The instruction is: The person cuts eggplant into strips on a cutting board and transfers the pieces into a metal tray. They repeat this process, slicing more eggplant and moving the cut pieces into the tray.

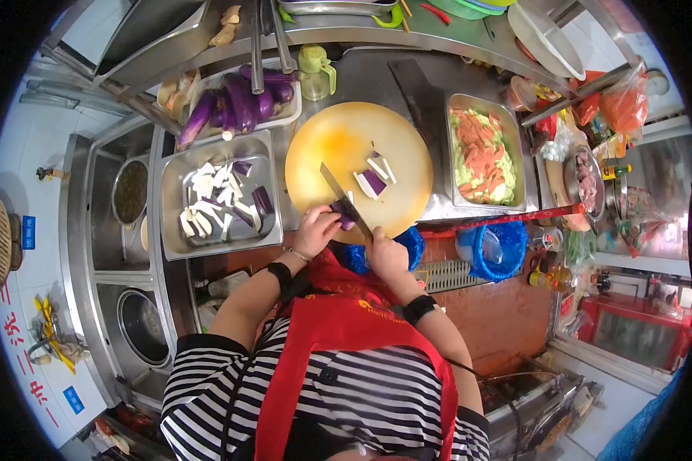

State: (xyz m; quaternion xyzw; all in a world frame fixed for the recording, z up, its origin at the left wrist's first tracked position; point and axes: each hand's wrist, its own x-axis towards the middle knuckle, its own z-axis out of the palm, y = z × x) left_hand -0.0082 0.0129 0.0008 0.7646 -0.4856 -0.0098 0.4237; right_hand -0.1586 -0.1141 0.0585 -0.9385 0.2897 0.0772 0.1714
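Note:
My right hand (387, 255) is closed around the handle of a kitchen knife (335, 184), whose blade slants up and left over the round cutting board (407, 154). Near the board's front edge, my left hand (316, 230) grips a purple eggplant piece (344, 213) right beside the blade. Several cut eggplant strips (372, 183) lie on the board beyond the knife. To the left stands a metal tray (177, 170) with cut white and purple eggplant pieces (217, 194) in it. Whole eggplants (242, 101) are heaped in a white basket (291, 113) behind that tray.
Right of the board sits a metal tray (520, 173) of sliced green and orange-pink food (480, 154). A green-lidded jug (315, 73) stands behind the board. Blue-lined bins (500, 250) are below the counter edge. Sinks (100, 223) lie left; a shelf (346, 27) overhangs the back.

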